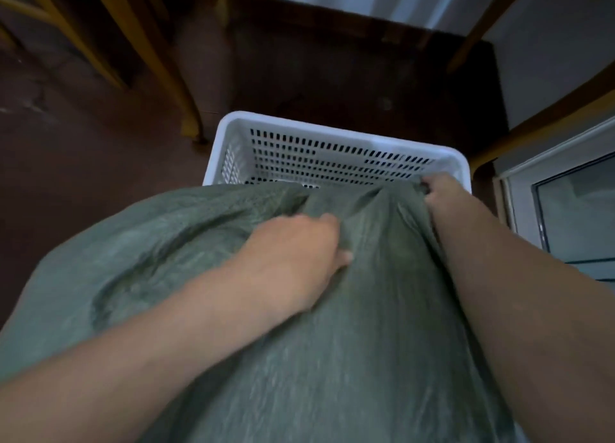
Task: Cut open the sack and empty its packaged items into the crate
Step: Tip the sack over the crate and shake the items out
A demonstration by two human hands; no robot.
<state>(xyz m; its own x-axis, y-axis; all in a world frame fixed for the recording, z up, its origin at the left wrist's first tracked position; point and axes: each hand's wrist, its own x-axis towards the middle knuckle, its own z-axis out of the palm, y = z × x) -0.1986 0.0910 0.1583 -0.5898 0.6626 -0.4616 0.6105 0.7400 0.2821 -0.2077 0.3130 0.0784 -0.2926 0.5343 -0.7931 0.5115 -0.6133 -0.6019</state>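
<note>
Dark brown floor [83,183] is spreading under everything, and on it, close to the person, a green woven sack [349,326] is filling the lower half of the view. The sack is bulging and creased, and its far end is reaching over the near rim of a white crate [299,123], hiding that rim. Whether its mouth is cut open cannot be told from this side, and nothing of its contents is showing.

Both hands are gripping the sack. The left hand [293,256] is lying on top of the cloth near the middle, its fingers curling down into a bunched fold and its thumb pressing against the fabric. The right hand [446,193] is sitting farther forward, closing around the sack's far right edge, just beside the crate's near right corner. Both forearms are bare and are stretching across the sack.

The crate is standing on the floor just beyond the sack, its perforated far wall and left wall facing the camera; the part of its inside that is visible is showing only the slotted plastic.

Farther out, yellow wooden legs [173,60] are slanting down at the upper left, and another wooden leg [482,23] is crossing the upper right. A white-framed glass panel [565,209] is standing at the right edge, near the crate.
</note>
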